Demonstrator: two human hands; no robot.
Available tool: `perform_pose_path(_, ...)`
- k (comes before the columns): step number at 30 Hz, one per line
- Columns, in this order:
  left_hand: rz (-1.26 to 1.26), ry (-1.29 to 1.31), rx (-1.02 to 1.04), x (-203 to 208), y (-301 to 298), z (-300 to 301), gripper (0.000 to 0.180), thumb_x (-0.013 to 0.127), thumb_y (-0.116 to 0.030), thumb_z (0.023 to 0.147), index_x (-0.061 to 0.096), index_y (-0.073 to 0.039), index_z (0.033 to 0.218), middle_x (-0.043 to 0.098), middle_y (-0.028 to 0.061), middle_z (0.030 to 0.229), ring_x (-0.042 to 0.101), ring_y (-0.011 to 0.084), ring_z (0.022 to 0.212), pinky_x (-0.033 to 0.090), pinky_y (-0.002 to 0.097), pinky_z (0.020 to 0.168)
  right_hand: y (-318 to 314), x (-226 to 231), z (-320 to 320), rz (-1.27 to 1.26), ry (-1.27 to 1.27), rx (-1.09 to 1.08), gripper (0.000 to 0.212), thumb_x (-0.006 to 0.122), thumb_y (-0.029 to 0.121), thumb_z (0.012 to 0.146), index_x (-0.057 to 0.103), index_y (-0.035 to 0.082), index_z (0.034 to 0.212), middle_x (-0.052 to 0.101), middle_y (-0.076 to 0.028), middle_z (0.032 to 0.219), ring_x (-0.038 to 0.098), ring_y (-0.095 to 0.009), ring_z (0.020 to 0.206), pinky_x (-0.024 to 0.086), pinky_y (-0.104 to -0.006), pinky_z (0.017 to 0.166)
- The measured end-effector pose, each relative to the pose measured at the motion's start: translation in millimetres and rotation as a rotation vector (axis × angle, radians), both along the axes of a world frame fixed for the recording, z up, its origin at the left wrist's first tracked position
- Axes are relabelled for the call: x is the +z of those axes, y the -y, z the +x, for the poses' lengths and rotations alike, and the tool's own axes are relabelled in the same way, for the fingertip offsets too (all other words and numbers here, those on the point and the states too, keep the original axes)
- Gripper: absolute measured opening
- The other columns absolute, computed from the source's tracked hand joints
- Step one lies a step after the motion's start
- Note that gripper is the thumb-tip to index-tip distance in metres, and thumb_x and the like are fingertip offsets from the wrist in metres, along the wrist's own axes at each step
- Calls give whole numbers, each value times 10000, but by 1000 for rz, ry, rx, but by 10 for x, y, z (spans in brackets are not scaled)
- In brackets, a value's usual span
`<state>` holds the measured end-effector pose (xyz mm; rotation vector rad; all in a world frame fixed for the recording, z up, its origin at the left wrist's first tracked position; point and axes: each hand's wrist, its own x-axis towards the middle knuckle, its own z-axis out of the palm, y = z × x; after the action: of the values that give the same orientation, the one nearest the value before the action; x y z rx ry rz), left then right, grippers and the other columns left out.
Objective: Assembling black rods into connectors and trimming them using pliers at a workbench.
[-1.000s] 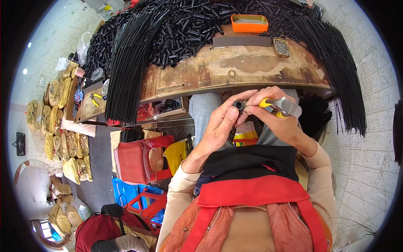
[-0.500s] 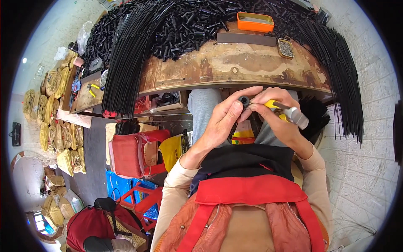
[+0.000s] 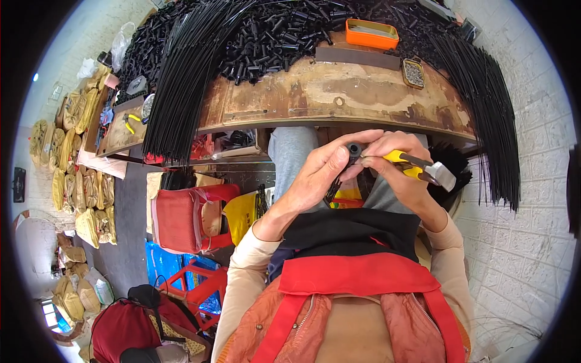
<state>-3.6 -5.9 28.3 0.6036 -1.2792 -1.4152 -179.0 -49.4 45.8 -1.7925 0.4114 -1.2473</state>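
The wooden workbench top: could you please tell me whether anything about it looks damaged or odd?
Yes: the workbench top looks worn, with dark brown patches on its paler wood, notably near the front edge toward the right.

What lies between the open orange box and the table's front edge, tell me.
In the head view, a flat grey-brown strip lies nearest the orange box, then stained wood reaches the edge.

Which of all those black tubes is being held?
The black tube in the left hand's grip, its round open end facing the camera; the heaped tubes lie loose on the wooden bench.
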Motion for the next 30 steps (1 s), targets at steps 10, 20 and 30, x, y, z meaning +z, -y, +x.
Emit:
perform_pose_path(10,-21,129,75,87,-58,1,549,411,-401,1031,421,-11,1418,421,-58,746,340,53,667,307,197,610,-22,29,4,-114,-36,-73,190,685,-72,815,589,17,954,664,-97,885,646,-183,802,509,-279,720)
perform_pose_path(20,167,6,-74,39,7,64,674,375,-502,1013,286,-38,1494,526,63,1190,477,86,1009,407,213,806,99,136,-48,272,-172,42,253,707,-68,798,541,7,972,582,-43,908,567,-118,825,469,-263,744)
perform_pose_path(30,82,125,67,-9,130,27,595,348,-539,1005,500,20,1139,408,-16,729,335,71,664,296,227,600,-197,546,-439,542,-855,35,181,514,172,977,518,-1,1030,551,-30,593,512,-92,510,413,-243,505)
